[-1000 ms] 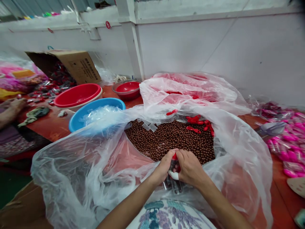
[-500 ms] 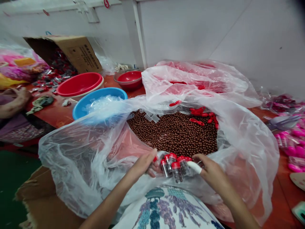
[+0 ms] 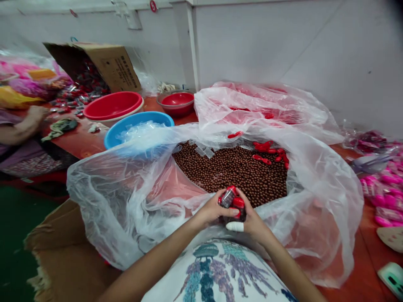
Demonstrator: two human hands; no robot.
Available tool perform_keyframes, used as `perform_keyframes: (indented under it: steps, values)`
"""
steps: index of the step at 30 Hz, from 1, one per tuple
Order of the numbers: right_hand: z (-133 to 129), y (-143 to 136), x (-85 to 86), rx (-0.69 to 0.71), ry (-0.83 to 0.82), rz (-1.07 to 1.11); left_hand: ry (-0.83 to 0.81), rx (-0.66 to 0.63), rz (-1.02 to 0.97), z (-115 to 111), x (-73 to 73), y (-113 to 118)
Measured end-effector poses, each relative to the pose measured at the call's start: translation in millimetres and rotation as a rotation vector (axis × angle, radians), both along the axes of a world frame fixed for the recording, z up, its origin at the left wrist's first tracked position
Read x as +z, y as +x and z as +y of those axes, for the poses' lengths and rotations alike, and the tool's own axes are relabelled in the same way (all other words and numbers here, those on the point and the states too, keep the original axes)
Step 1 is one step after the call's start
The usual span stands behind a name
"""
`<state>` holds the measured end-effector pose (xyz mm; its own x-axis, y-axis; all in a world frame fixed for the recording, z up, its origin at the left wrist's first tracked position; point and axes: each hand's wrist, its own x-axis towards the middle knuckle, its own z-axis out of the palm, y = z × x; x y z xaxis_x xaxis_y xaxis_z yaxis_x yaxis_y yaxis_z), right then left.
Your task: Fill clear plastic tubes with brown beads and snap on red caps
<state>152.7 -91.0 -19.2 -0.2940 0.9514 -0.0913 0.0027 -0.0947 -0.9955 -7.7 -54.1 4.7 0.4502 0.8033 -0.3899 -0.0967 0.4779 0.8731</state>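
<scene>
My left hand (image 3: 215, 209) and my right hand (image 3: 251, 216) are closed together around several small clear bottles with red caps (image 3: 229, 196), just above the near edge of the plastic bag. Dark balls show inside the bottles. A white covering wraps one finger of my right hand. Beyond my hands, brown chocolate-like balls (image 3: 233, 170) fill the open clear plastic bag (image 3: 151, 209). On top of the balls lie red spoon-like pieces (image 3: 262, 159) at the right and small clear empty containers (image 3: 204, 151) at the left.
A blue basin (image 3: 110, 136) of clear plastic pieces and a red basin (image 3: 113, 105) stand at the left. Behind them a cardboard box (image 3: 121, 69) spills red-capped containers. Another person's arm (image 3: 23, 128) is at far left. Pink packages (image 3: 388, 188) lie at the right.
My hands have come together and closed around the red-capped bottles, which lay at the bag's near edge between them. The view has shifted slightly.
</scene>
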Motion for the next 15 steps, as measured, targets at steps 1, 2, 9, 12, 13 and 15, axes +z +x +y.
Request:
perform_keyframes:
  steps: [1, 2, 9, 12, 13, 15]
  values:
    - [3, 0, 2.3, 0.001, -0.002, 0.032, 0.002, 0.01, 0.008, 3, 2.9, 0]
    - [7, 0, 6.5, -0.002, 0.005, 0.044, 0.01, 0.017, 0.021, 8, 6.7, 0]
    - [49, 3, 76.1, -0.022, 0.2, -0.091, 0.292, 0.064, -0.033, 37, 69.4, 0]
    - [59, -10, 91.7, 0.034, 0.254, -0.125, 0.36, 0.138, -0.027, 36, 85.8, -14]
    - [60, -19, 91.6, 0.062, 0.269, -0.139, 0.354, 0.179, -0.017, 31, 85.4, -23]
    - [56, -42, 86.4, 0.14, 0.306, -0.17, 0.3, 0.277, 0.005, 12, 78.0, -48]
